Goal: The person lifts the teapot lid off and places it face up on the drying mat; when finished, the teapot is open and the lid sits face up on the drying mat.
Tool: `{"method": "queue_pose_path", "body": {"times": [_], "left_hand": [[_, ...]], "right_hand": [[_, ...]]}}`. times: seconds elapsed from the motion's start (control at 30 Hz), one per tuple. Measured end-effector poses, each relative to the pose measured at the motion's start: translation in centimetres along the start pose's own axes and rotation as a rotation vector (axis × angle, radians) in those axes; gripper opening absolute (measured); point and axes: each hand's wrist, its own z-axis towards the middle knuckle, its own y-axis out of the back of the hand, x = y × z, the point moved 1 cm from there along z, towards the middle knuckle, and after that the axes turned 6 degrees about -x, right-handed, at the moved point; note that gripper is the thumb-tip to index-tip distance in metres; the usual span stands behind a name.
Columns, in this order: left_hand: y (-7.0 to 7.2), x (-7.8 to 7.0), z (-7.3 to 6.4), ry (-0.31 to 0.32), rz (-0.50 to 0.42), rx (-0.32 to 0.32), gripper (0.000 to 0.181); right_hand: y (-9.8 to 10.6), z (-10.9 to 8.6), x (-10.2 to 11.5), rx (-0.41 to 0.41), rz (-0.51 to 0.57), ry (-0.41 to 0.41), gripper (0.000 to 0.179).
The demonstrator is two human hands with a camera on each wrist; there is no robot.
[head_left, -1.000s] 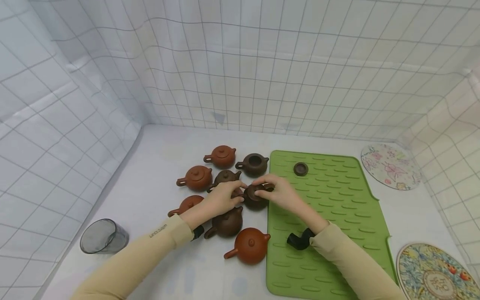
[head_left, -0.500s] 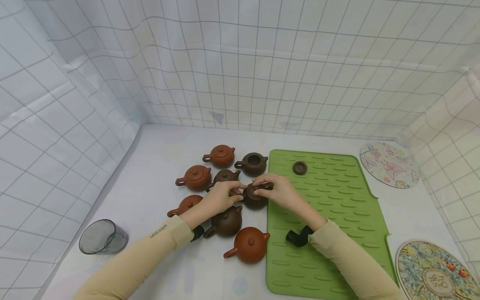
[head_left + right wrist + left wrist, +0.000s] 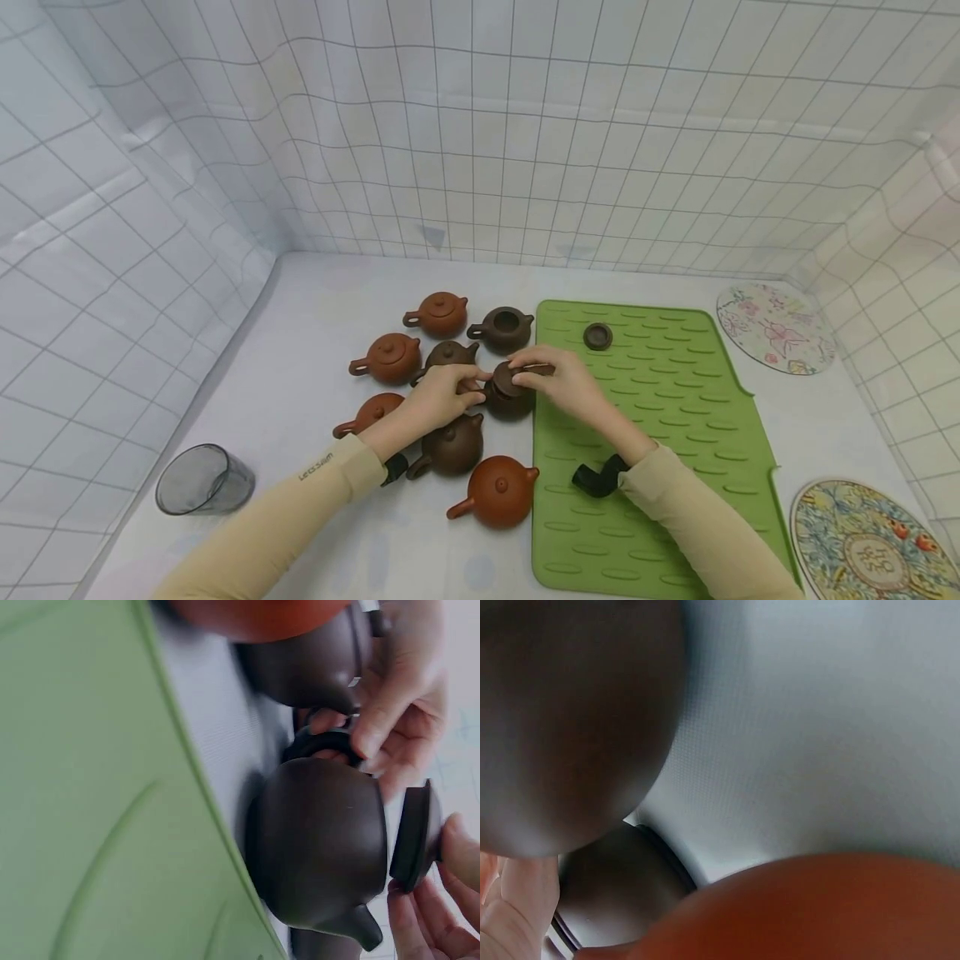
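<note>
My left hand [image 3: 441,398] holds a dark brown teapot [image 3: 322,832] by its looped handle [image 3: 330,741], as the right wrist view shows. The teapot stands on the white table beside the green mat's left edge, its spout toward the mat. Between thumb and fingers, my right hand [image 3: 562,382] pinches the teapot's round lid [image 3: 416,836]. The lid is raised off the opening and tilted, with a gap showing under it. In the left wrist view, nearby teapot bodies hide most of my left hand [image 3: 517,907].
Several brown and orange teapots crowd around, among them an orange one [image 3: 502,492] in front and a lidless dark one [image 3: 506,329] behind. Another dark lid [image 3: 597,336] lies on the green mat [image 3: 660,433]. A grey glass [image 3: 206,479] stands left; patterned round mats [image 3: 870,546] lie right.
My right hand has lifted the lid from the teapot and tipped it, where before it sat on the opening. My left hand keeps its hold on the handle.
</note>
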Motion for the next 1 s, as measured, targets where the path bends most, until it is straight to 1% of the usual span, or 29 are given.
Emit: {"method": "queue_pose_path", "body": {"times": [0.1, 0.17, 0.23, 0.3, 0.4, 0.47, 0.57, 0.63, 0.7, 0.73, 0.8, 0.9, 0.93, 1.0], "left_hand": [[0.0, 0.0, 0.0, -0.003, 0.000, 0.002, 0.030], [0.0, 0.0, 0.0, -0.003, 0.001, 0.002, 0.030], [0.0, 0.1, 0.0, -0.001, -0.002, 0.004, 0.030], [0.0, 0.1, 0.0, 0.001, -0.005, 0.004, 0.031], [0.0, 0.2, 0.0, 0.001, -0.007, 0.006, 0.031], [-0.1, 0.2, 0.1, 0.001, -0.007, 0.006, 0.032], [-0.2, 0.3, 0.1, 0.005, -0.009, 0.004, 0.032], [-0.2, 0.3, 0.1, 0.008, -0.013, 0.003, 0.032], [-0.2, 0.3, 0.1, 0.010, -0.013, 0.003, 0.032], [-0.2, 0.3, 0.1, 0.011, -0.014, 0.003, 0.032], [-0.1, 0.3, 0.1, 0.010, -0.012, 0.004, 0.032], [-0.2, 0.2, 0.1, 0.012, -0.012, 0.004, 0.032], [-0.2, 0.2, 0.1, 0.013, -0.014, 0.003, 0.032], [-0.2, 0.3, 0.1, 0.013, -0.014, 0.003, 0.033]], "right_hand": [[0.9, -0.3, -0.4, -0.015, 0.140, -0.115, 0.024], [1.6, -0.6, -0.6, -0.023, 0.209, -0.200, 0.028], [2.3, -0.9, -1.0, -0.016, 0.313, -0.275, 0.030], [3.0, -1.2, -1.5, -0.010, 0.444, -0.338, 0.026], [3.8, -1.8, -2.3, -0.012, 0.660, -0.380, 0.017], [4.2, -2.1, -2.9, -0.018, 0.767, -0.387, 0.015], [4.8, -2.5, -3.4, -0.012, 0.879, -0.385, 0.019], [5.1, -2.9, -3.7, -0.016, 0.928, -0.396, 0.020], [5.5, -3.2, -3.8, -0.021, 0.954, -0.406, 0.021], [5.7, -3.3, -4.0, -0.023, 0.959, -0.411, 0.024], [6.1, -3.6, -4.2, -0.029, 0.932, -0.422, 0.038], [6.7, -3.9, -4.8, -0.041, 0.830, -0.445, 0.057], [6.9, -4.1, -5.0, -0.051, 0.787, -0.459, 0.061], [7.2, -4.3, -5.4, -0.075, 0.709, -0.490, 0.063]]}}
